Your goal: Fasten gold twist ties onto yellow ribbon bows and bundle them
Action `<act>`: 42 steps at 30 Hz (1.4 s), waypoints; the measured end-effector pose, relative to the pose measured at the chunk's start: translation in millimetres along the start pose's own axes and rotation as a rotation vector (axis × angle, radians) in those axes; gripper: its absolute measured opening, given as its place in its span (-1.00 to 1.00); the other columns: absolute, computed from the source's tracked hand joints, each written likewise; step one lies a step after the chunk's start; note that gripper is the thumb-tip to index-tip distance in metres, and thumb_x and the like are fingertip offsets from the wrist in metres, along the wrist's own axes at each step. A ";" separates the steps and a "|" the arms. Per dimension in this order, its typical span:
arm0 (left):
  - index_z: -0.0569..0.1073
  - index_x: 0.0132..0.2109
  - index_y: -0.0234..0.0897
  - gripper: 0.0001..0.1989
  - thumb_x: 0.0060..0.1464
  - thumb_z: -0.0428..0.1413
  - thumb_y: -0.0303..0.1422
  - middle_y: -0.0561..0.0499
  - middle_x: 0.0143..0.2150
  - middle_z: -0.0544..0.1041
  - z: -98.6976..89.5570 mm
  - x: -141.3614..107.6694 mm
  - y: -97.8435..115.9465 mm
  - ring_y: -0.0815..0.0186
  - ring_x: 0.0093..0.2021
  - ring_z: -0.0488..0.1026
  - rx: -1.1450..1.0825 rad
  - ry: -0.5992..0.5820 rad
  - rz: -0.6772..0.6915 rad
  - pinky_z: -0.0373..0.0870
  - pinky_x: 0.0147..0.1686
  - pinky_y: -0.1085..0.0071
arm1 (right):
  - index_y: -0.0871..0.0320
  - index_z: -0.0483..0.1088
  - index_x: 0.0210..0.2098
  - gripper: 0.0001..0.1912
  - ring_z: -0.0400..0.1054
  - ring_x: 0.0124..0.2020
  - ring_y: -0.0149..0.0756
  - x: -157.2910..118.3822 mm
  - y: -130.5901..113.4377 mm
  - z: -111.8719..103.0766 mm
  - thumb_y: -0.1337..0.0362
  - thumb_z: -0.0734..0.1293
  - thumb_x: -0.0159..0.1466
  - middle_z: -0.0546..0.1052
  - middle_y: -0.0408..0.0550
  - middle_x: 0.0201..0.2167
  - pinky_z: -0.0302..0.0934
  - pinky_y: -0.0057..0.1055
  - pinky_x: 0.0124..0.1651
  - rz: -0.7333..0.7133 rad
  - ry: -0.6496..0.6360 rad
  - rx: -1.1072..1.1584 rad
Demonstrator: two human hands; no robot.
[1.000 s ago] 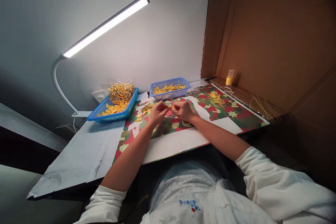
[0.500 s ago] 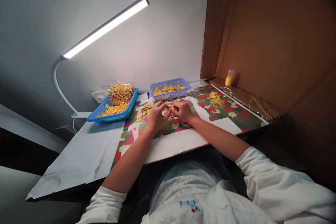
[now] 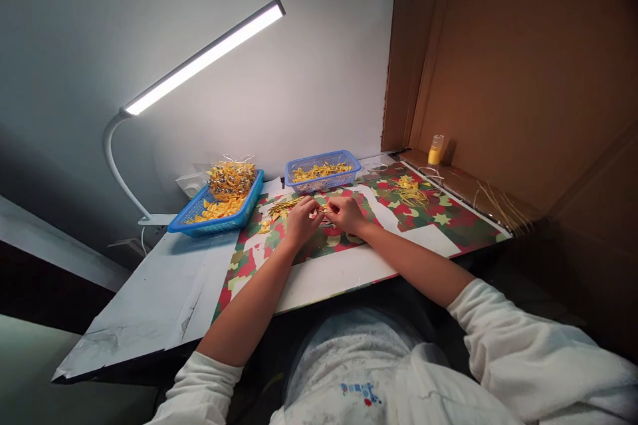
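My left hand (image 3: 303, 220) and my right hand (image 3: 345, 214) meet above the camouflage-patterned table covering. Both are closed in a pinch, fingertips almost touching. Between them shows a small yellow ribbon piece (image 3: 323, 209), mostly covered by the fingers; its exact form is too small to tell. Just beyond my left hand lies a bunch of thin yellow-green cords (image 3: 282, 207). A loose yellow ribbon bow (image 3: 264, 226) rests to the left of that hand. Right of my hands, a pile of yellow pieces with cord tails (image 3: 410, 191) lies on the covering.
A blue basket (image 3: 212, 229) at the left holds yellow bows and a bagged bunch with metallic bits. Behind my hands, a periwinkle basket (image 3: 323, 184) holds corded pieces. A lamp (image 3: 204, 60) hangs over the left side. Cardboard (image 3: 523, 80) walls the right, near a yellow-filled bottle (image 3: 435, 150).
Both hands stay pinched together in nearly the same place, with a slight shift of the fingers around the yellow piece. The whole view has tilted a little.
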State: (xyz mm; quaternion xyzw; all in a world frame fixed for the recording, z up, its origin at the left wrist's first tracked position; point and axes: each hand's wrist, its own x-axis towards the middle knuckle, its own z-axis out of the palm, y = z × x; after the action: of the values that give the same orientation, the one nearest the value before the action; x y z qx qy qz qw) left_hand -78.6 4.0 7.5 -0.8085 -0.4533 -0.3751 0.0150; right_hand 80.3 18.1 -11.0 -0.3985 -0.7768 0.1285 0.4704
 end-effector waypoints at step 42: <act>0.45 -0.36 -0.30 -0.59 -0.39 0.41 -0.27 0.08 -0.45 0.49 1.1 7.9 -8.7 0.39 -0.43 0.44 -1.135 -0.008 -0.664 0.41 -0.30 0.38 | 0.13 0.49 -0.09 -0.71 0.36 -0.29 -0.25 7.2 10.0 -17.2 0.39 0.25 0.24 0.54 -0.04 -0.36 0.19 -0.36 -0.15 -0.103 0.067 -0.168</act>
State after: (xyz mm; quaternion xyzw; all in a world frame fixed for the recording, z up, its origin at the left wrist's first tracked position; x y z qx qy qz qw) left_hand -81.9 15.3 8.8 -0.5094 -0.4104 -0.5377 -0.5319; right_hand 97.9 26.9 -3.1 -0.4000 -0.7883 0.0250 0.4668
